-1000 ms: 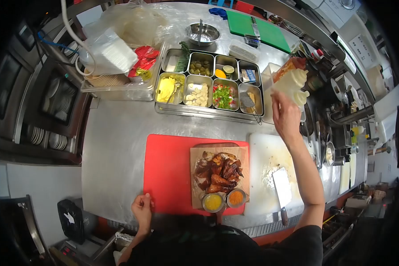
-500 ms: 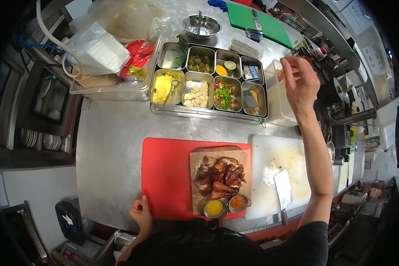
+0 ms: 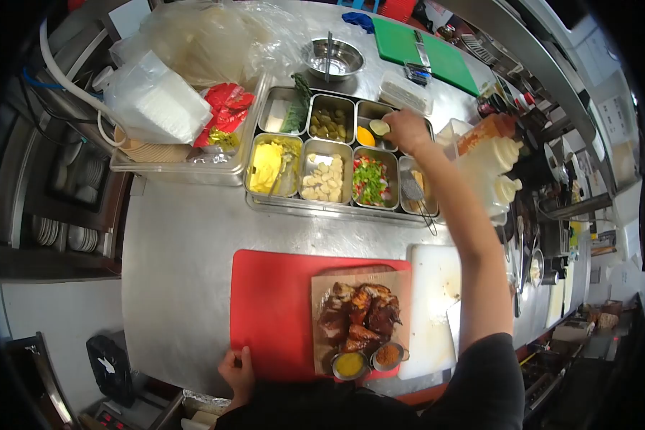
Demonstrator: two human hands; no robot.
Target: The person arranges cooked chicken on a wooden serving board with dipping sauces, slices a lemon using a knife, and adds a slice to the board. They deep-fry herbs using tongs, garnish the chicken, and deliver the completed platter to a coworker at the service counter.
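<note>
Steel desk (image 3: 179,229) in a cramped kitchen; shelves of stacked plates (image 3: 84,239) at the left. Half lime (image 3: 379,127) sits cut face up in a back-row metal container (image 3: 362,109), next to a yellow-orange fruit piece (image 3: 365,137). Right hand (image 3: 401,130) is at that container, fingers bent, fingertips against the lime; cannot tell whether they grip it. Adjacent containers: pickles (image 3: 328,128) to the left; chopped greens with red bits (image 3: 370,179) in front; pale cloves (image 3: 322,178) and a yellow spread (image 3: 266,167) in the same front row. Squeeze bottles (image 3: 500,155) stand to the right, beyond the forearm. Nearer the body: red board (image 3: 272,301), bearing browned meat (image 3: 362,315) on brown paper (image 3: 324,297); yellow sauce (image 3: 350,365) and orange powdery seasoning (image 3: 388,354) in small cups at the paper's near edge. Left hand (image 3: 236,369) is loosely closed, no object visible in it, at the red board's near left corner. White board (image 3: 431,301) lies just beside, partly under the right arm. Far side: steel bowl (image 3: 350,63), green board (image 3: 448,64).
</note>
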